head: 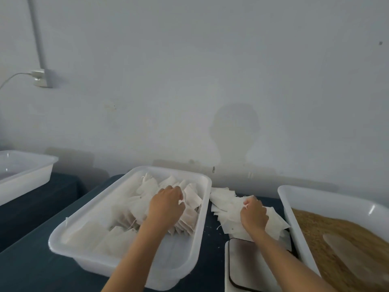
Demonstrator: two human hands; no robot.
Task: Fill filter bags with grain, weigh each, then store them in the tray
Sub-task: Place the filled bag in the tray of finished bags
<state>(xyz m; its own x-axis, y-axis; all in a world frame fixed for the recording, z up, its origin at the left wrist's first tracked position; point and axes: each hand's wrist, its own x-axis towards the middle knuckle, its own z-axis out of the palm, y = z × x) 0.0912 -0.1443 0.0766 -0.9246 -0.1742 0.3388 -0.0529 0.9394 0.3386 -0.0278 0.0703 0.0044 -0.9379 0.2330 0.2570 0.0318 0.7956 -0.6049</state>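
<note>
1. A pale wall (189,70) fills the upper half of what I see, with a grey conduit running down to a socket (41,77) that has a plug and cable in it.
2. The table (31,266) under everything is covered in dark blue-green cloth.
3. A white plastic tray (69,234) stands in the middle of it, set at an angle, and holds rows of filled filter bags (126,211) leaning against one another.
4. At the right edge stands a white tub (283,199) holding brown grain (357,234), with a pale scoop-like shape lying in it.
5. Another white tray (25,178) stands far left, only partly in sight.
6. A scale (248,268) with a dark-edged weighing plate stands near me, between the middle tray and the grain tub.
7. A loose pile of empty filter bags (229,205) lies on the table beyond the scale, just beside the tray's right wall.
8. The left hand (166,205) reaches into the tray; its fingers are curled down onto the upright bags, gripping one at its top edge.
9. The right hand (253,211) rests on the empty pile, fingers curled and pinching a bag there.
</note>
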